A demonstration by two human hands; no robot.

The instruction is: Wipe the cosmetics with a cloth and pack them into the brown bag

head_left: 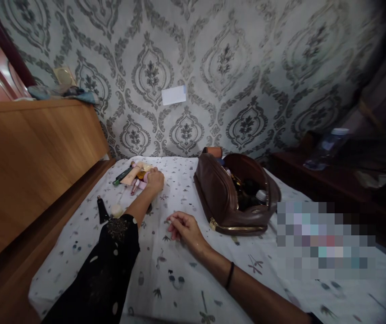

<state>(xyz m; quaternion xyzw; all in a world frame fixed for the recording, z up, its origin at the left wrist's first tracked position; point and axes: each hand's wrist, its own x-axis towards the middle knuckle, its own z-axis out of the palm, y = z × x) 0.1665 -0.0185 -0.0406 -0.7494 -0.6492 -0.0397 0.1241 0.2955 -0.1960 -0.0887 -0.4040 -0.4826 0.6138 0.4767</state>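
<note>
My left hand (155,180) reaches among a group of cosmetics at the far left of the patterned sheet. Its fingers curl down beside a pink item (146,177); the fingertips are partly hidden. Close by lie a beige tube (132,174), a dark green tube (122,176) and a small pink tube (134,187). Nearer to me, a black tube (102,210) and a round cream-coloured item (116,210) rest by my left forearm. My right hand (185,228) hovers over or rests on the sheet, fingers loosely bent, nothing visible in it. Right of it stands an unzipped brown toiletry bag (216,189).
Inside the bag, a white-capped bottle (261,196) shows among dark items. A wooden bed panel (37,166) borders the left, and patterned wallpaper (152,72) rises behind. On the right, a clear plastic bottle (326,150) stands on a dark surface. Part of the sheet there is pixelated.
</note>
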